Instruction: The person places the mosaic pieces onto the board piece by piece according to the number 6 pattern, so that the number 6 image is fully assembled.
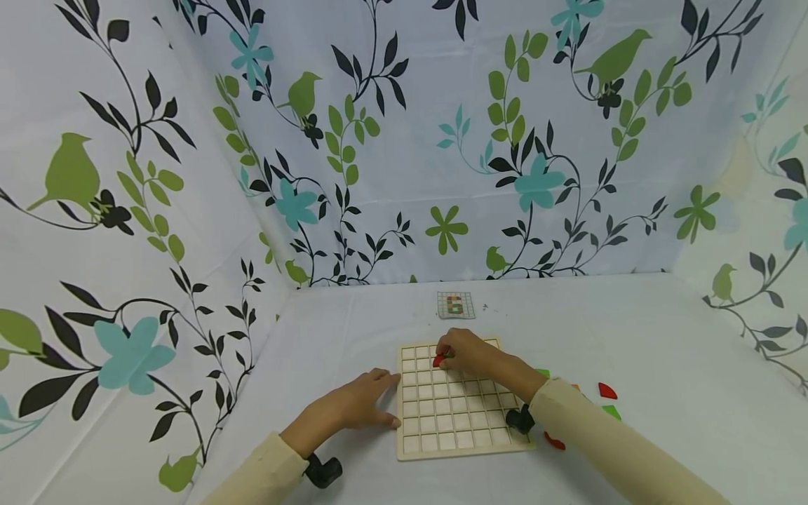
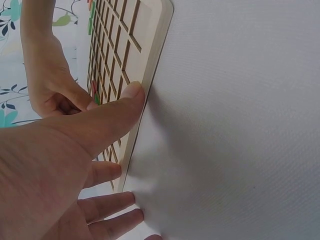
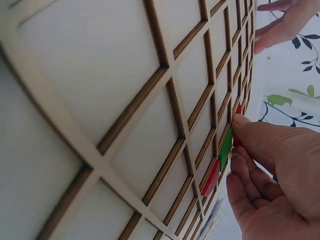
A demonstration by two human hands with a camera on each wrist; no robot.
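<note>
A square wooden grid board (image 1: pixel 463 452) lies on the white table. Over its far part, my right hand (image 1: pixel 467 352) pinches a red piece (image 3: pixel 238 110) between thumb and fingers, at the grid. Beside that piece, a green piece (image 3: pixel 225 148) and another red piece (image 3: pixel 211 179) sit in cells of the grid. My left hand (image 1: pixel 356 401) rests at the board's left edge with its fingers extended. In the left wrist view, the thumb (image 2: pixel 131 95) of that hand touches the board's rim. My right fingers partly hide the pinched piece.
A small card (image 1: pixel 468 306) with a coloured grid pattern lies beyond the board. To the right are loose pieces: a red quarter-round (image 1: pixel 607 391), a green one (image 1: pixel 611 412), and a red one (image 1: pixel 555 441) by the board's edge. Patterned cloth (image 1: pixel 391 210) hangs behind and at both sides.
</note>
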